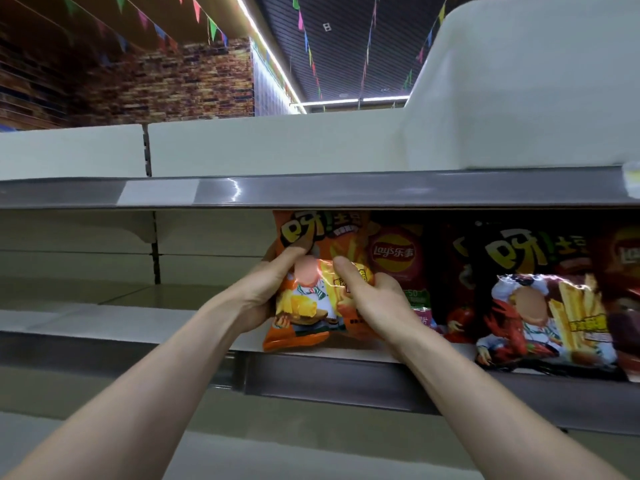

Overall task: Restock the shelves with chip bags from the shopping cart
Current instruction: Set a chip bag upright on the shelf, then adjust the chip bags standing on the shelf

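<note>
Both hands, left (266, 296) and right (372, 303), pinch an orange chip bag (311, 306) onto the shelf (121, 320); its left half seems bare, the cart unseen.

Glossy, crinkled plastic film on the orange chip bag (308, 306), with bright glare. Same shiny film on the dark red chip bag (540, 317) right of it. Smooth, semi-gloss metal on the shelf edge (311, 192) above; matt painted back panel (86, 244) left.
</note>
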### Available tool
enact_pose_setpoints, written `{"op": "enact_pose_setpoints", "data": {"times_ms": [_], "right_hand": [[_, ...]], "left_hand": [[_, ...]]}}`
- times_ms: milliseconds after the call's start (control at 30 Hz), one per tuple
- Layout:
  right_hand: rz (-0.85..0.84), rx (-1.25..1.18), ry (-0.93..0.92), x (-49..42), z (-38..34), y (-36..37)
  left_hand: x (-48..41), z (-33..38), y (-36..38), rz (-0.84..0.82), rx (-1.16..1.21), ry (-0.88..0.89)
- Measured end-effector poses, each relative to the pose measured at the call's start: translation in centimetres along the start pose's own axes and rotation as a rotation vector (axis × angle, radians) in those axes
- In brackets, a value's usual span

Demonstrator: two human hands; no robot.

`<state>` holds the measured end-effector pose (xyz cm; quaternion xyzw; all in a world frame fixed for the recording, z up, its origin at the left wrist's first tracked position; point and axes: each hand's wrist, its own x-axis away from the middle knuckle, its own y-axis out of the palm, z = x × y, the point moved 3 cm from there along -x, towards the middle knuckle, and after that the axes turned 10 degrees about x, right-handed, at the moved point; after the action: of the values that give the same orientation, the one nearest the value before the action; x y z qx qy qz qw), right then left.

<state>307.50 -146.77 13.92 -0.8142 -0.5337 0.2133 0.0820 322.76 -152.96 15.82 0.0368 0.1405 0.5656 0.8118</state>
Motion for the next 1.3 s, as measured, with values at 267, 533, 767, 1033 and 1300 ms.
{"op": "enact_pose_setpoints", "data": {"times_ms": [267, 533, 767, 1033, 1300], "right_hand": [[0.182, 0.027, 0.003, 0.8, 2.9, -5.4], [0.28, 0.054, -0.015, 0.6, 4.0, -7.1], [0.35, 0.311, -0.149, 1.7, 3.5, -7.0], [0.776, 0.978, -0.619, 1.4, 2.8, -6.4], [0.799, 1.089, -0.707, 1.5, 3.6, -6.2]], "left_hand": [[-0.9, -2.1, 6.7, 0.072, -0.133, 0.069], [-1.6, -3.6, 10.6, 0.126, -0.345, 0.275], [-2.4, -4.4, 10.3, 0.226, -0.597, 0.291], [-1.3, -3.4, 11.6, 0.162, -0.894, 0.824], [-1.9, -4.5, 12.1, 0.153, -1.149, 0.652]]}}
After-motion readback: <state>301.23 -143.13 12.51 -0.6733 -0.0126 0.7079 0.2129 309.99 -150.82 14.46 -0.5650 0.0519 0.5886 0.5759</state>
